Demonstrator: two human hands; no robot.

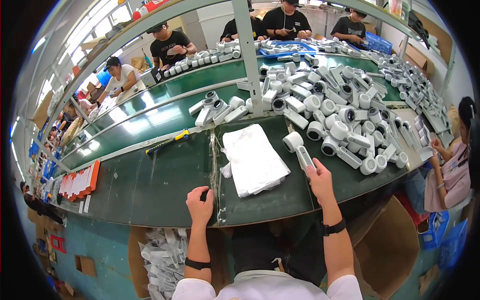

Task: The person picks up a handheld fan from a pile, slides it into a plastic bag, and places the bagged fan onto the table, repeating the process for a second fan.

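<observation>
My right hand grips the handle of a light grey handheld fan, its round head pointing away from me over the green worktop. At the front edge of the worktop, my left hand is closed with fingers curled; a dark spot shows at the fingers, and I cannot make out what it is. Between and beyond my hands lies a stack of white plastic bags. A large heap of similar fans covers the worktop beyond and right of my right hand.
A yellow-and-black tool and orange-and-white boxes lie to the left. Below the edge stand a carton of bagged fans and an open cardboard box. A metal post rises mid-bench. Co-workers sit across and at right.
</observation>
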